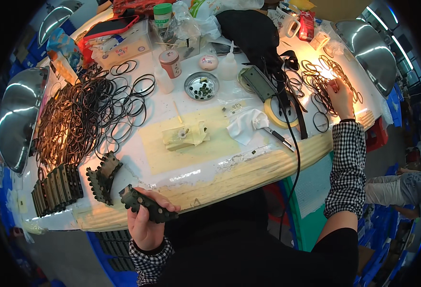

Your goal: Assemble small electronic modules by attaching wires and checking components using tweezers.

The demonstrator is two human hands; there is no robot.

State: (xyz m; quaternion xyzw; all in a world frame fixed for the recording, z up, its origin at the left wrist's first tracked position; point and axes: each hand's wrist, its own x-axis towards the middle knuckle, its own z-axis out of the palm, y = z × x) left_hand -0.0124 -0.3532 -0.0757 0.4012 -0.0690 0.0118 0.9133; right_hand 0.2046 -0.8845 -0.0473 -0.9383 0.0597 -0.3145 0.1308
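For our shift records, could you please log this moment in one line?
left hand: holding dark notched block; right hand: at smaller pile of black rings, grip unclear; left side: larger ring pile

Domed metal lamps (19, 122) flank a white-topped worktable (263, 170) in a workroom, one beside the left edge, one beside the right and another beyond the far left corner. Warm light (326, 74) pools near the table's right edge. Grey floor (64, 256) shows past the near left corner; bright strip lights (402, 51) line the background beyond the far right corner.
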